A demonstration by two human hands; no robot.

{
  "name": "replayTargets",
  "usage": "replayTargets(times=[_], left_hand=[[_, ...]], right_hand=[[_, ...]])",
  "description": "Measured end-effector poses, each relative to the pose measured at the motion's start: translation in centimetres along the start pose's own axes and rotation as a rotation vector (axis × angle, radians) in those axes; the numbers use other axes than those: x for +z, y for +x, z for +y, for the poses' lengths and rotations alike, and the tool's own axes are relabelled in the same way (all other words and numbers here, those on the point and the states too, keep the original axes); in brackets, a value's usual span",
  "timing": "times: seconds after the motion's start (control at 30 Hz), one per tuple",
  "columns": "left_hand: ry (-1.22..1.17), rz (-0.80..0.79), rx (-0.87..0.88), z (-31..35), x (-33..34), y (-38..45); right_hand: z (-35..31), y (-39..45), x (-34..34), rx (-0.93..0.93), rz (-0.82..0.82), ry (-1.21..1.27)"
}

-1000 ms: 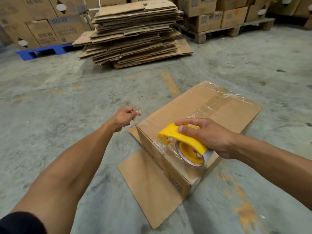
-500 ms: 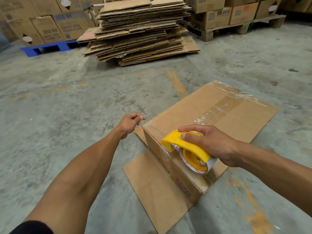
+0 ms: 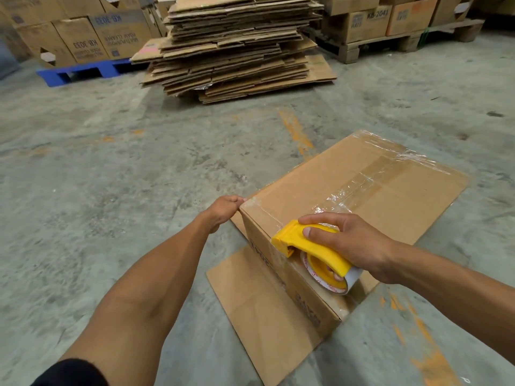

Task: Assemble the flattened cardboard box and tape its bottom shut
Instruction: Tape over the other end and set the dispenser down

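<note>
A: How are the fingers of the right hand (image 3: 351,243) seen to be set?

B: They are curled round the yellow plastic tape dispenser (image 3: 312,250), with the thumb laid flat along the top of its handle and the other fingertips tucked through the roll of clear packing tape (image 3: 330,278). The dispenser's nose is pressed against the near upper edge of the brown corrugated cardboard box (image 3: 370,196), probably so that the tape can be drawn down over that edge onto the side wall.

A: And the left hand (image 3: 224,211)?

B: Its fingers are bunched together at the box's near left corner, where a tape end appears to be pinched or pressed down. Which of the two cannot be told, since the fingertips are turned away. The corner is judged to be held so that the box is kept from sliding while the dispenser is worked.

A: Where is the box found?

B: It is stood on the grey concrete floor (image 3: 111,190), upside down by the look of it, with the closed flaps uppermost and crossed by wrinkled clear tape strips (image 3: 370,179). An open flap (image 3: 259,307) is spread flat on the floor on the near side. The sealing is judged to be nearly done.

A: What lies beyond?

B: A tall stack of flattened cardboard sheets (image 3: 237,45) is seen further off, a blue plastic pallet (image 3: 80,72) to its left and a wooden pallet (image 3: 390,43) loaded with printed cartons to its right.
</note>
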State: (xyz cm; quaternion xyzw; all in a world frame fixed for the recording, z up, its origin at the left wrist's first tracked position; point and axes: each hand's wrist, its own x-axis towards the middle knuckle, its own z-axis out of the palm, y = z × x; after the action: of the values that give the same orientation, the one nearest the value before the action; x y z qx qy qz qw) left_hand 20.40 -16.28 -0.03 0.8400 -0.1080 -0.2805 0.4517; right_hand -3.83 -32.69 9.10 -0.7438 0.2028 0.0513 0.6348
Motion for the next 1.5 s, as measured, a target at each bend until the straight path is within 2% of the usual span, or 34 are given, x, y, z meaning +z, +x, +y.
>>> replayTargets(times=[0.1,0.17,0.3,0.4,0.47,0.57,0.63,0.7,0.83,0.97,1.03,1.17,1.23,1.33,1.4,1.5], left_hand=[[0.136,-0.06,-0.131,-0.5,-0.5,-0.1],[0.167,-0.063,-0.142,-1.4,-0.6,-0.4],[-0.102,0.17,0.069,-1.6,-0.6,-1.3],[-0.231,0.178,0.266,0.3,0.0,-2.3],[-0.062,0.125,0.469,1.2,0.8,-3.4],[0.454,-0.016,0.757,0.6,2.9,-4.5],[0.703,-0.133,0.81,-0.5,3.8,-4.3],[0.84,-0.182,0.821,-1.2,3.9,-3.9],[0.919,-0.215,0.822,-1.0,3.4,-3.8],[0.955,-0.215,0.856,-1.2,3.4,-3.7],[0.972,-0.204,0.865,-1.1,3.5,-3.8],[1.051,-0.18,0.81,-0.2,4.0,-4.7],[1.093,-0.187,0.873,1.0,5.8,-6.5],[1.127,-0.34,1.066,2.1,10.8,-10.3],[1.154,-0.395,1.103,1.9,13.0,-11.4],[1.196,-0.386,1.131,2.0,12.6,-10.1]], right_hand=[[0.1,0.0,0.0,0.005,-0.016,-0.005],[0.2,-0.1,-0.1,0.006,-0.004,-0.013],[0.4,-0.1,-0.2,0.005,0.026,-0.021],[0.6,0.1,-0.2,-0.001,0.026,-0.041],[0.5,0.1,-0.3,-0.005,0.027,-0.055],[0.2,-0.1,-0.2,0.006,0.028,-0.061],[0.2,-0.4,0.0,0.006,0.046,-0.045],[0.2,-1.0,0.6,0.009,0.079,0.02],[1.4,-3.7,0.5,0.043,0.078,-0.04],[4.2,-9.7,-3.1,0.123,0.075,-0.144],[5.0,-12.2,-4.1,0.144,0.076,-0.118],[6.4,-12.5,-3.5,0.11,0.113,-0.193],[7.0,-12.1,-3.3,0.096,0.119,-0.206],[7.5,-11.7,-3.5,0.071,0.128,-0.226],[7.4,-11.4,-3.5,0.058,0.135,-0.224],[7.1,-10.5,-3.2,0.045,0.122,-0.192]])
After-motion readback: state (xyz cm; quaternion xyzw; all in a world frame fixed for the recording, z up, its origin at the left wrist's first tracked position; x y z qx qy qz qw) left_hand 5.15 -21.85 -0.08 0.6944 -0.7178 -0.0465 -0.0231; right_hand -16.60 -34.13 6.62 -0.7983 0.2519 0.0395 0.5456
